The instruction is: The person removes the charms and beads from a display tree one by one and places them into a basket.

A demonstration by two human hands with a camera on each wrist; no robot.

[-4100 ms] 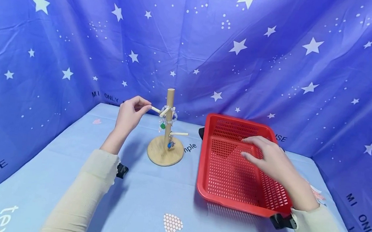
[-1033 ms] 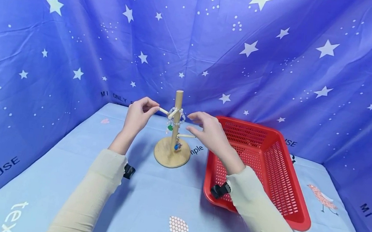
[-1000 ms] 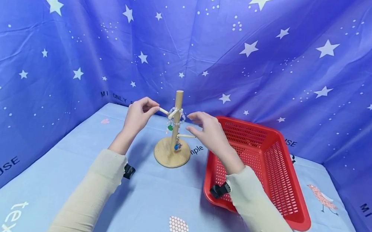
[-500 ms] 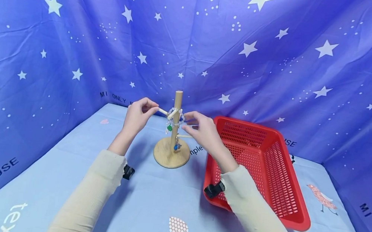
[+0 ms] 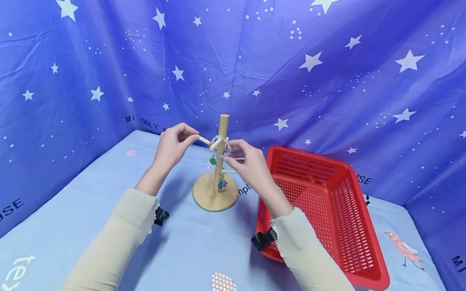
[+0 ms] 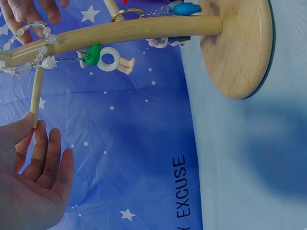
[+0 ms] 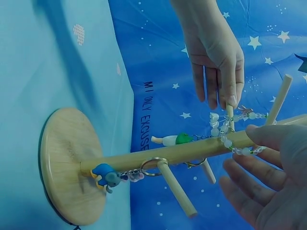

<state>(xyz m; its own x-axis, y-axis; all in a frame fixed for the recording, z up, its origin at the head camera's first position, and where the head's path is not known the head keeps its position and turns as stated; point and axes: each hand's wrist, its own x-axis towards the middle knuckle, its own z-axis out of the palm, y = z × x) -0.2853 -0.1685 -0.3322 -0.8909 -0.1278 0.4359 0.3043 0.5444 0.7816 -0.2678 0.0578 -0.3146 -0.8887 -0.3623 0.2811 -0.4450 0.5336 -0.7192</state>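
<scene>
A wooden stand (image 5: pixel 223 126) with side pegs and a round base stands upright on the table. Thumb and fingertips of my left hand (image 5: pixel 173 143) pinch the end of its upper left peg (image 6: pixel 36 98). A clear beaded bracelet (image 7: pixel 226 142) loops around the upper post. My right hand (image 5: pixel 252 165) is at the bracelet's right side, thumb and fingers apart around its beads; whether they touch is unclear. A keychain with a green-and-white figure (image 6: pixel 91 56) hangs by the post. Lower down, a keychain with a blue-and-grey figure (image 7: pixel 105 176) hangs from a peg by its metal ring (image 7: pixel 153 166).
A red perforated basket (image 5: pixel 376 282) stands right of the stand, partly beneath the right forearm. Pale blue printed cloth (image 5: pixel 189 253) covers the table. A blue star-patterned curtain (image 5: pixel 148 62) rises behind and at both sides.
The right hand has moved left from over the basket to the bracelet on the post, its fingers closing in. The left hand keeps its pinch on the peg. The basket has turned slightly.
</scene>
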